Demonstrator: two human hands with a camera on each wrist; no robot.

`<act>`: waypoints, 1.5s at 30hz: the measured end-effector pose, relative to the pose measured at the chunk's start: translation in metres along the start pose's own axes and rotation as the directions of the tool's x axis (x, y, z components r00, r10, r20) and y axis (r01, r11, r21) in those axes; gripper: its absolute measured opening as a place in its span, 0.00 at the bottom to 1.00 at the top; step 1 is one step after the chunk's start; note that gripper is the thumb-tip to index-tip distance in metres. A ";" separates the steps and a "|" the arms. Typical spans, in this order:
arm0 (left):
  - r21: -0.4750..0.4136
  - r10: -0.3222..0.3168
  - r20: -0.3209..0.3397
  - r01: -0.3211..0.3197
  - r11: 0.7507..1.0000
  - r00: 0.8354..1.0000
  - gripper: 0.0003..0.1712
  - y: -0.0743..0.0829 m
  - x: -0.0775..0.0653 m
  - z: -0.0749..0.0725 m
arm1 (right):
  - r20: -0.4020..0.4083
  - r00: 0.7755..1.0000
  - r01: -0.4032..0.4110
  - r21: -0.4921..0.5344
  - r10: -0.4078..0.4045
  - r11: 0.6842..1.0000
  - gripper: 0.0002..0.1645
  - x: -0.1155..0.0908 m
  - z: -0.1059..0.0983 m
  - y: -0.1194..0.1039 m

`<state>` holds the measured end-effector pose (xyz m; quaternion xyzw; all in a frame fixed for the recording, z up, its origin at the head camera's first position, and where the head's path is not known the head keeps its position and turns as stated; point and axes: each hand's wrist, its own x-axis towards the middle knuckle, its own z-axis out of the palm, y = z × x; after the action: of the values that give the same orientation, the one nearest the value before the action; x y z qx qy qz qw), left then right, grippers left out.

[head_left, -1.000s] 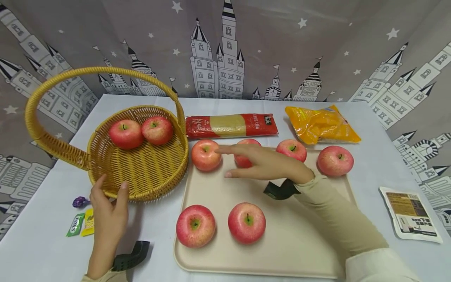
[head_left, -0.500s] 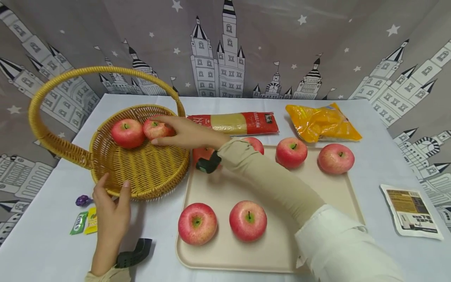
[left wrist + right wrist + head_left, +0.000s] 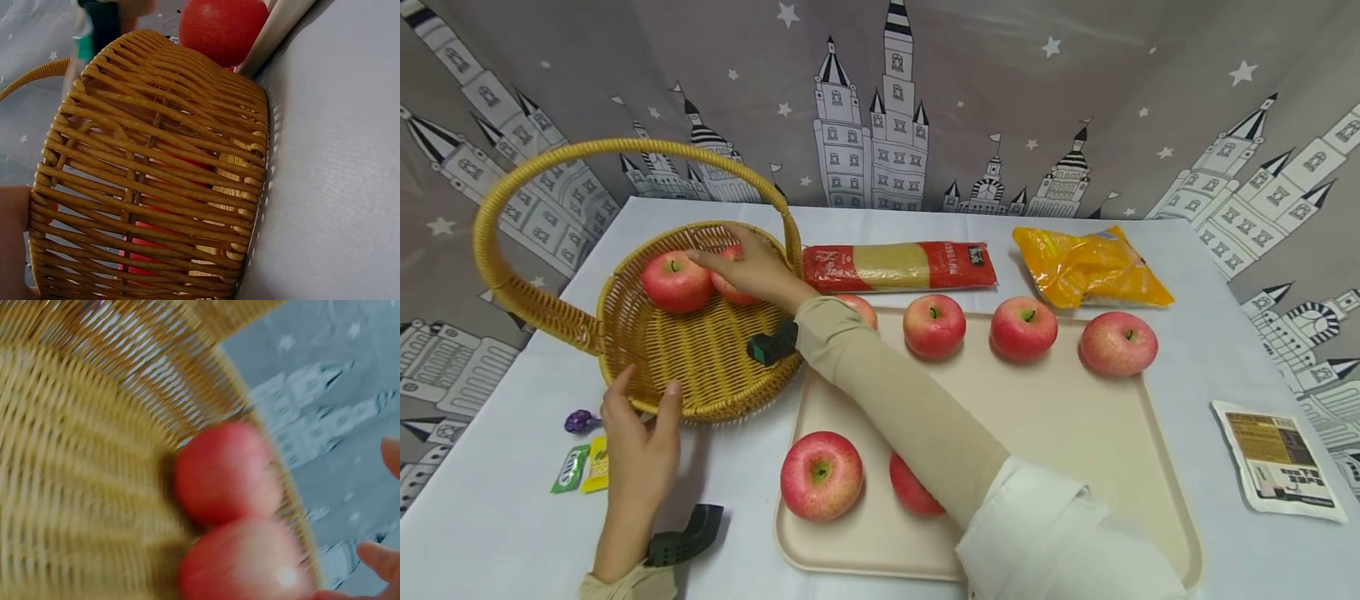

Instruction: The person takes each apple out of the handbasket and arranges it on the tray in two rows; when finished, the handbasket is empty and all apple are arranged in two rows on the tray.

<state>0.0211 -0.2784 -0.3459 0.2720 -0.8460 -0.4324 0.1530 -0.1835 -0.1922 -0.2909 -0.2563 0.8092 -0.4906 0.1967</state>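
Note:
A wicker basket [image 3: 700, 375] with a tall handle [image 3: 625, 150] stands at the left and holds two red apples. My right hand [image 3: 737, 265] reaches into it. Its fingers lie across the right apple [image 3: 733, 292], beside the left apple [image 3: 676, 282]. The blurred right wrist view shows both apples [image 3: 225, 472] against the basket wall [image 3: 75, 456], with fingertips [image 3: 378, 556] spread at the edge. My left hand [image 3: 640, 433] touches the basket's front rim with thumb and fingers. In the left wrist view the basket side [image 3: 156, 169] fills the frame.
A beige tray [image 3: 1060, 433] right of the basket carries several apples [image 3: 1022, 329]; my right sleeve crosses it. Behind lie a red noodle pack [image 3: 898, 267] and an orange bag [image 3: 1086, 267]. A printed packet [image 3: 1277, 454] lies at the right, sweets [image 3: 580, 467] at the left.
My right hand moved left from the tray's back row into the basket and settled on the right apple. The left hand stayed on the basket rim.

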 end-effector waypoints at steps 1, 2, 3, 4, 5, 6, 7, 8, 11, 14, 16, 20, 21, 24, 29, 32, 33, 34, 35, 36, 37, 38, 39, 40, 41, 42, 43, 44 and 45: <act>0.000 0.000 0.005 0.000 1.000 1.000 0.36 0.000 0.000 0.000 | 0.008 1.000 -0.016 -0.002 0.017 1.000 0.43 0.001 0.001 0.004; 0.004 -0.001 0.006 0.001 1.000 1.000 0.36 0.000 0.000 0.000 | 0.021 0.999 -0.028 -0.016 0.028 0.999 0.44 0.001 0.002 0.008; 0.005 -0.001 0.006 0.001 1.000 1.000 0.36 0.000 0.000 0.000 | 0.034 0.999 -0.036 -0.033 0.037 0.999 0.45 0.001 0.003 0.012; 0.008 -0.004 0.005 0.004 1.000 1.000 0.36 0.001 0.000 0.000 | 0.049 0.998 -0.037 -0.049 0.040 0.998 0.47 0.001 0.003 0.014; 0.008 -0.004 0.003 0.004 1.000 1.000 0.36 0.001 0.000 0.000 | 0.062 0.997 -0.034 -0.063 0.038 0.997 0.49 0.002 0.003 0.016; 0.008 -0.004 0.001 0.004 1.000 1.000 0.36 0.000 0.000 0.000 | 0.076 0.997 -0.026 -0.079 0.032 0.997 0.51 0.001 0.004 0.018; 0.005 0.000 0.000 0.000 1.000 1.000 0.36 0.001 0.000 0.000 | 0.094 0.995 -0.024 -0.086 0.032 0.996 0.53 0.001 0.004 0.019; 0.003 0.001 0.000 -0.001 1.000 1.000 0.36 0.001 0.000 0.000 | 0.107 0.994 -0.019 -0.099 0.030 0.995 0.55 0.001 0.004 0.020; -0.004 0.002 0.003 -0.002 1.000 1.000 0.36 0.001 0.000 0.001 | 0.163 0.986 0.004 -0.110 0.014 0.994 0.58 0.000 0.003 0.022; 0.003 -0.002 0.005 0.002 1.000 1.000 0.36 0.001 0.000 0.001 | 0.219 0.976 0.040 -0.146 -0.008 0.989 0.60 -0.001 0.003 0.022; 0.005 -0.002 0.003 0.002 1.000 1.000 0.36 0.001 0.001 0.000 | 0.248 0.968 0.066 -0.174 -0.021 0.983 0.61 -0.002 0.003 0.022; 0.009 -0.003 0.002 0.003 1.000 1.000 0.36 0.000 0.000 -0.001 | 0.278 0.960 0.107 -0.240 -0.037 0.965 0.61 -0.004 0.005 0.021; 0.008 -0.003 -0.001 0.003 1.000 1.000 0.36 0.000 0.000 -0.001 | 0.283 0.958 0.116 -0.246 -0.044 0.962 0.61 -0.004 0.005 0.021; 0.005 0.001 -0.004 -0.001 1.000 1.000 0.36 0.000 -0.001 -0.001 | 0.283 0.957 0.132 -0.251 -0.058 0.959 0.58 -0.005 0.005 0.021; -0.004 0.010 -0.009 -0.010 1.000 1.000 0.36 0.000 -0.001 0.000 | 0.281 0.957 0.144 -0.227 -0.077 0.963 0.53 -0.004 0.003 0.022; -0.003 0.011 -0.008 -0.011 1.000 1.000 0.36 0.001 0.000 0.000 | 0.289 0.954 0.136 -0.200 -0.074 0.970 0.52 -0.005 0.001 0.022; -0.001 0.013 -0.007 -0.013 1.000 1.000 0.36 0.001 0.000 0.000 | 0.293 0.953 0.130 -0.187 -0.071 0.974 0.51 -0.006 0.000 0.021; 0.001 0.014 -0.005 -0.014 1.000 1.000 0.36 0.001 0.000 0.000 | 0.297 0.953 0.123 -0.175 -0.067 0.977 0.50 -0.007 -0.001 0.021; 0.003 0.014 -0.004 -0.014 1.000 1.000 0.36 0.001 0.000 0.000 | 0.302 0.951 0.127 -0.168 -0.071 0.978 0.49 -0.009 -0.002 0.019; 0.004 0.015 -0.003 -0.015 1.000 1.000 0.36 0.001 0.000 0.000 | 0.305 0.949 0.126 -0.157 -0.073 0.980 0.48 -0.011 -0.004 0.018; 0.006 0.020 -0.002 -0.020 1.000 1.000 0.36 0.001 0.000 0.000 | 0.311 0.947 0.133 -0.150 -0.081 0.980 0.47 -0.014 -0.007 0.015; 0.007 0.022 -0.003 -0.022 1.000 1.000 0.36 0.000 0.000 0.000 | 0.318 0.944 0.142 -0.145 -0.090 0.979 0.47 -0.016 -0.009 0.013; 0.009 0.021 -0.003 -0.021 1.000 1.000 0.36 0.000 0.000 0.000 | 0.325 0.941 0.149 -0.137 -0.098 0.979 0.46 -0.018 -0.013 0.011; 0.009 0.021 -0.004 -0.021 1.000 1.000 0.36 0.000 0.000 -0.001 | 0.333 0.937 0.159 -0.136 -0.106 0.978 0.45 -0.021 -0.017 0.009; 0.009 0.020 -0.004 -0.020 1.000 1.000 0.36 0.000 0.000 -0.001 | 0.342 0.933 0.172 -0.138 -0.116 0.975 0.44 -0.024 -0.021 0.007; 0.007 0.020 -0.004 -0.020 1.000 1.000 0.36 0.000 0.000 -0.001 | 0.346 0.931 0.175 -0.138 -0.118 0.975 0.43 -0.028 -0.026 0.004; 0.006 0.017 -0.003 -0.017 1.000 1.000 0.36 0.000 0.000 -0.002 | 0.350 0.929 0.180 -0.142 -0.121 0.973 0.42 -0.031 -0.031 0.003; 0.009 0.009 -0.003 -0.009 1.000 1.000 0.36 0.000 0.000 -0.002 | 0.353 0.928 0.180 -0.141 -0.120 0.974 0.41 -0.035 -0.036 0.002; 0.011 0.004 -0.004 -0.004 1.000 1.000 0.36 -0.001 0.000 -0.002 | 0.355 0.927 0.180 -0.141 -0.120 0.973 0.40 -0.040 -0.042 0.001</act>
<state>0.0225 -0.2799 -0.3451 0.2721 -0.8485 -0.4271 0.1539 -0.1756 -0.1387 -0.2706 -0.4155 0.7793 -0.3804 0.2743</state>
